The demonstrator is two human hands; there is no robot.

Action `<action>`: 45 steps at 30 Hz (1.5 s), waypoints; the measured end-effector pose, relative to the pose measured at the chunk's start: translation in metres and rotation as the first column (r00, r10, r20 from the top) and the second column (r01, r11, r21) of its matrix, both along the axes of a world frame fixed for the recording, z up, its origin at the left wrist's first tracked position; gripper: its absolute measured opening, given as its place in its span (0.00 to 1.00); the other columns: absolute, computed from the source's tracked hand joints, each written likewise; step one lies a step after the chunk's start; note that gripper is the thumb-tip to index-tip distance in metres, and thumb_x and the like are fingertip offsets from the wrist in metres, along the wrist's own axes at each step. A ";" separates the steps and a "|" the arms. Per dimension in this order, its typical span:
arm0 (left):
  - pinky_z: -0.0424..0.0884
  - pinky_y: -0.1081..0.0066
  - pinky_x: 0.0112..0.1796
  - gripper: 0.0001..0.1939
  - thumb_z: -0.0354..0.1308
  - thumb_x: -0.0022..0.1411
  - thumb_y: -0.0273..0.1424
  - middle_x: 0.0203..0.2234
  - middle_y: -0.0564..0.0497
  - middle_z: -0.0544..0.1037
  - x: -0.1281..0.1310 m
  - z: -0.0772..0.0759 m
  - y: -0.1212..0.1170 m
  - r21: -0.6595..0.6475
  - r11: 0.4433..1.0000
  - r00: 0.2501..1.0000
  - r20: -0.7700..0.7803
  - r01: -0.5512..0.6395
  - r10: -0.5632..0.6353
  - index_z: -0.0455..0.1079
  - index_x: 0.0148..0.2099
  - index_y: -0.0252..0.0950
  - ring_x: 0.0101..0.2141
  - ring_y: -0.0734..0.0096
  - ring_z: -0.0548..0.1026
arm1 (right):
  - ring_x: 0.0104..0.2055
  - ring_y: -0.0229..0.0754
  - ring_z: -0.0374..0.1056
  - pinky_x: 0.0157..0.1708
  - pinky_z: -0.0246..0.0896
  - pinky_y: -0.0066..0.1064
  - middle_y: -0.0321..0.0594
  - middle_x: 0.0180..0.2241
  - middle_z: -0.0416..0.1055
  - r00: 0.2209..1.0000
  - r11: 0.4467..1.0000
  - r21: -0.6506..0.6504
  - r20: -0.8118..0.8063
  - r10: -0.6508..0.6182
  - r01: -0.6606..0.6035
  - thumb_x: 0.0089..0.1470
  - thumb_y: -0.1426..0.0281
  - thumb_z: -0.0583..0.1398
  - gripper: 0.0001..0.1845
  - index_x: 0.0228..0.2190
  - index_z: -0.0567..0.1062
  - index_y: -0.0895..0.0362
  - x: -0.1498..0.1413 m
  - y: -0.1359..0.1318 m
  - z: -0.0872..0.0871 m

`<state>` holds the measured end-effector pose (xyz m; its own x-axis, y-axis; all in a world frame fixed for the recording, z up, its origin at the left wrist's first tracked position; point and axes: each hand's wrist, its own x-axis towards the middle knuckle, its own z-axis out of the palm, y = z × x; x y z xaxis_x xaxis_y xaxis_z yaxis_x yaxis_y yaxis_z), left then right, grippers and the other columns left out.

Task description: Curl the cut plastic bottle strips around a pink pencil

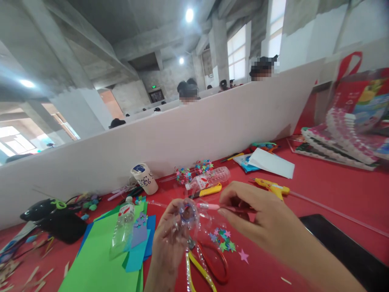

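Observation:
My left hand [168, 233] is closed around a cut piece of clear plastic bottle [189, 213], its round opening towards me and thin clear strips spreading from it. Between thumb and fingers of my right hand [247, 209] is a slim pink pencil-like stick [209, 206] with a pale band. Its tip points left and reaches the plastic piece; whether they touch I cannot tell. Below the hands lie pliers [197, 259] with one red and one yellow handle, partly behind clear plastic. Small coloured foam stars [223, 239] are scattered between the hands, with a pink star [243, 256] apart from them.
Green paper sheets [100, 247] and a clear bottle [123, 227] lie left. Near the white partition [152, 138] are a paper cup [144, 178], another bottle [212, 178] and a yellow cutter [209, 190]. A yellow glue gun [270, 186] and a black phone-like slab [343, 251] lie right.

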<state>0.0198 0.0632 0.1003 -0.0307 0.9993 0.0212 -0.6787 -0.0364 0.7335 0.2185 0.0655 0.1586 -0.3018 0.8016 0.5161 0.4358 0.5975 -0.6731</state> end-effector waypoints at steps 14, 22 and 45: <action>0.72 0.68 0.43 0.12 0.62 0.46 0.24 0.36 0.46 0.79 0.008 0.001 -0.005 0.002 1.000 0.999 -0.044 0.015 -0.015 0.75 0.37 0.35 0.38 0.63 0.77 | 0.33 0.37 0.70 0.31 0.68 0.27 0.40 0.33 0.73 0.994 0.965 0.262 -0.103 0.031 -0.003 0.56 0.75 0.55 0.10 0.36 0.76 0.57 -0.028 0.015 -0.020; 0.73 0.70 0.40 0.12 0.61 0.49 0.23 0.34 0.47 0.80 0.011 -0.002 -0.004 -0.075 0.997 0.999 0.050 -0.008 0.012 0.76 0.38 0.36 0.35 0.67 0.78 | 0.34 0.42 0.72 0.34 0.72 0.34 0.46 0.32 0.76 0.968 0.743 0.653 0.063 -0.244 0.145 0.59 0.77 0.50 0.16 0.40 0.77 0.62 -0.035 0.018 -0.029; 0.74 0.69 0.42 0.10 0.61 0.50 0.22 0.36 0.47 0.80 0.029 0.004 -0.008 -0.183 0.977 0.988 0.086 -0.110 0.127 0.75 0.38 0.34 0.38 0.67 0.78 | 0.33 0.41 0.70 0.33 0.69 0.32 0.44 0.33 0.71 0.974 0.883 0.432 0.037 -0.223 0.186 0.60 0.75 0.49 0.14 0.39 0.74 0.59 -0.035 0.037 -0.040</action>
<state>0.0487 0.0555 0.1041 -0.1422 0.9761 -0.1645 -0.7454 0.0038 0.6666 0.1837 0.1021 0.1191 -0.2118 0.5615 0.7999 0.6226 0.7084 -0.3325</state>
